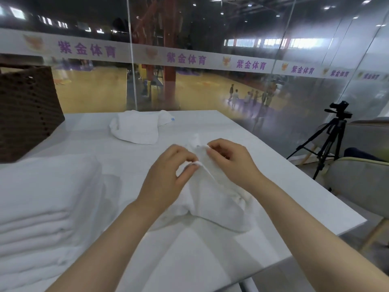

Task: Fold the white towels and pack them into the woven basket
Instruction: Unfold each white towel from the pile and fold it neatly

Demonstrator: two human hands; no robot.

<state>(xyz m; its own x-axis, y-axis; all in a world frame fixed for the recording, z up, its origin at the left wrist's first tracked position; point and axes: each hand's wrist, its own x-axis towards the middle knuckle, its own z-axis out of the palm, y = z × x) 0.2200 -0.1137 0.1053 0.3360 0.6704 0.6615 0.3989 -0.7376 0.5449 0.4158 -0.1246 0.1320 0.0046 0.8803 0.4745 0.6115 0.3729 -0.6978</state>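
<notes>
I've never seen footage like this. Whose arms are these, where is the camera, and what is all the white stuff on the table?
There is no machine here: a person wears a camera on the head, looking down at their own bare arms. The left hand and right hand pinch the edge of a crumpled white towel on the white table. A stack of folded white towels sits at the left, another unfolded white towel lies farther back, and the dark brown woven basket stands at the far left.
</notes>
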